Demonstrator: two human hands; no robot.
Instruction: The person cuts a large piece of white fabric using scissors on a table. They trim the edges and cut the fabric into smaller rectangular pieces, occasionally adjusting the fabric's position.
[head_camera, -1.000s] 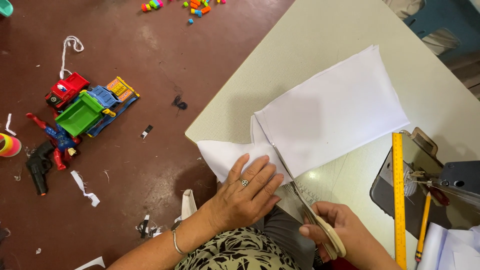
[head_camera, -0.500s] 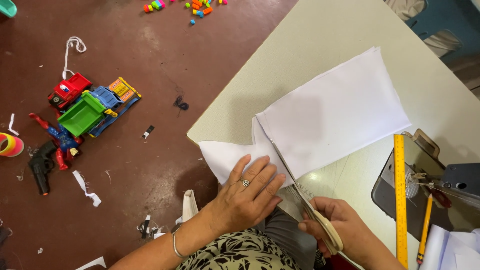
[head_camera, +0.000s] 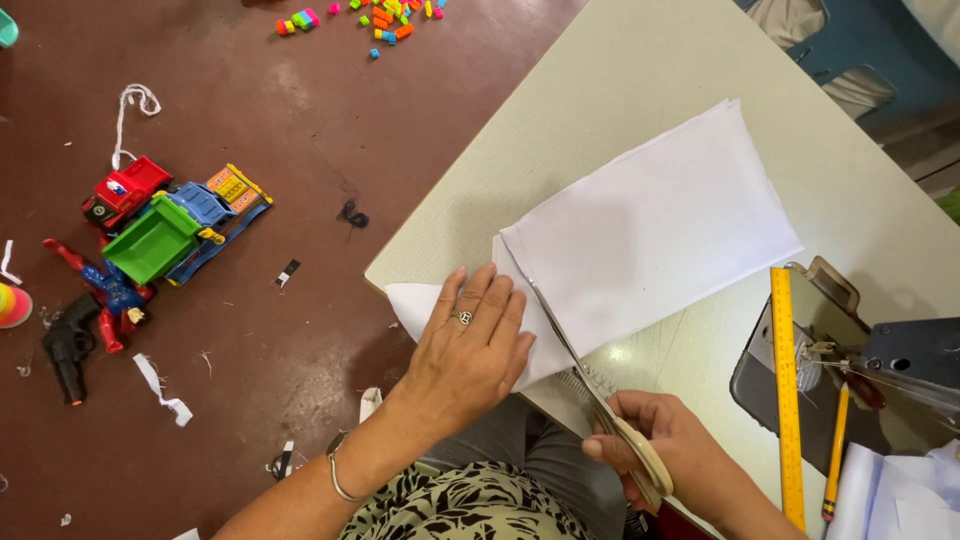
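Left hand (head_camera: 468, 352) lies flat with fingers spread on the white cloth (head_camera: 640, 235), pinning it at the worktop (head_camera: 640, 70) edge so it keeps from sliding. Right hand (head_camera: 665, 452) grips the scissors (head_camera: 600, 405), blades in the cloth beside the pressing fingers. A yellow ruler (head_camera: 785, 390) lies nearby.

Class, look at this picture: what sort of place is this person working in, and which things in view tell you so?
Probably a home sewing corner. The right hand cuts white fabric with scissors beside a sewing machine and yellow ruler, while toy trucks and building blocks lie on the floor.
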